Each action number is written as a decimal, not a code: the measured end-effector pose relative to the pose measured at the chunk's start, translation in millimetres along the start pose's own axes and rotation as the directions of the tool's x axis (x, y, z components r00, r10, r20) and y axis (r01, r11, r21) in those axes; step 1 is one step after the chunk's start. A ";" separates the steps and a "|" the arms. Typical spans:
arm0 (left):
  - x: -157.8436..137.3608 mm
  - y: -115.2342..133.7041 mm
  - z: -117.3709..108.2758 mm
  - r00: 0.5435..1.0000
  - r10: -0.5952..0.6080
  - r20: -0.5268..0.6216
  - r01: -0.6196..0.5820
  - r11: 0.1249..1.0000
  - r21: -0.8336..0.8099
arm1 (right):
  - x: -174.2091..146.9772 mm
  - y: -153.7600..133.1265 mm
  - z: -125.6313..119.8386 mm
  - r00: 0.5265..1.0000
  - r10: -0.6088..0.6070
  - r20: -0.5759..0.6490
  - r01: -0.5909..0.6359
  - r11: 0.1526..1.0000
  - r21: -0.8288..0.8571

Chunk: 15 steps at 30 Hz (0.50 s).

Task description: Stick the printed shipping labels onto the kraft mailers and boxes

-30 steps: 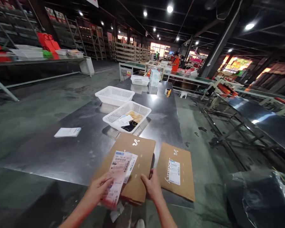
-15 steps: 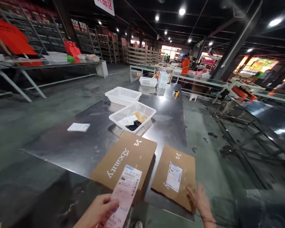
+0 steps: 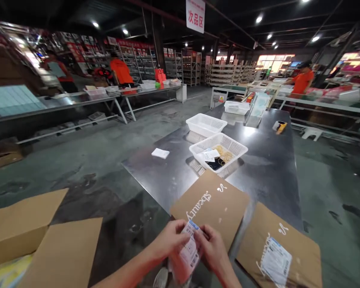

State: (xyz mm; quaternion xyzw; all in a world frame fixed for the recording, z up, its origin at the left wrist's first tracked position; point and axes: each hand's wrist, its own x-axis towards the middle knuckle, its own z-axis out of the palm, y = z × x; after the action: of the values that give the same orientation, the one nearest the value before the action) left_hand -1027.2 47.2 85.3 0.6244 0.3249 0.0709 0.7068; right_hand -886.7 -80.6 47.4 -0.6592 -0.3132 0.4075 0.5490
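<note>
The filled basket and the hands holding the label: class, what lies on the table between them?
In the head view, a brown mailer printed "beauty" lies between the basket and the hands gripping the label.

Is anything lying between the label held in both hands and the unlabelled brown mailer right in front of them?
Nothing visible. Both the left hand and right hand pinch the shipping label at the near edge of the brown mailer, whose printed face is bare. The white basket sits beyond its far edge, out of the way.
</note>
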 end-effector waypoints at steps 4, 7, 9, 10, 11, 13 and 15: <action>33.6 -16.2 10.2 0.989 -0.060 -0.134 0.070 0.995 0.071 | 11.0 8.6 0.4 0.977 -0.120 -0.179 0.061 0.950 -0.306; 41.8 -33.1 2.9 0.979 -0.149 -0.139 0.167 0.978 0.126 | 34.1 14.0 -15.0 0.933 -0.209 -0.294 0.063 0.897 -0.437; 38.0 -44.5 -9.2 0.979 -0.186 -0.089 0.197 0.970 0.144 | 52.6 15.8 -29.2 0.905 -0.256 -0.340 0.053 0.860 -0.508; 33.4 -51.2 -16.8 0.978 -0.198 -0.060 0.205 0.967 0.153 | 60.9 15.8 -36.4 0.898 -0.264 -0.353 0.021 0.826 -0.564; 27.0 -59.0 -25.2 0.976 -0.214 -0.031 0.216 0.963 0.161 | 67.9 14.9 -43.3 0.895 -0.267 -0.357 -0.022 0.773 -0.634; 9.9 -78.4 -44.5 0.965 -0.259 0.037 0.247 0.951 0.188 | 76.7 11.2 -54.3 0.901 -0.256 -0.350 -0.117 0.633 -0.765; -10.6 -99.6 -67.0 0.942 -0.320 0.099 0.297 0.935 0.195 | 79.2 6.4 -59.0 0.898 -0.228 -0.376 -0.232 0.482 -0.845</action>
State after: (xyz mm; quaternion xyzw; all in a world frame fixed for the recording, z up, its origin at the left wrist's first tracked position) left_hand -1102.6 77.0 -3.9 0.6294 0.3776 -0.1108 0.6701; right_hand -797.6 -41.3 29.7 -0.9192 -0.3428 0.0311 0.1911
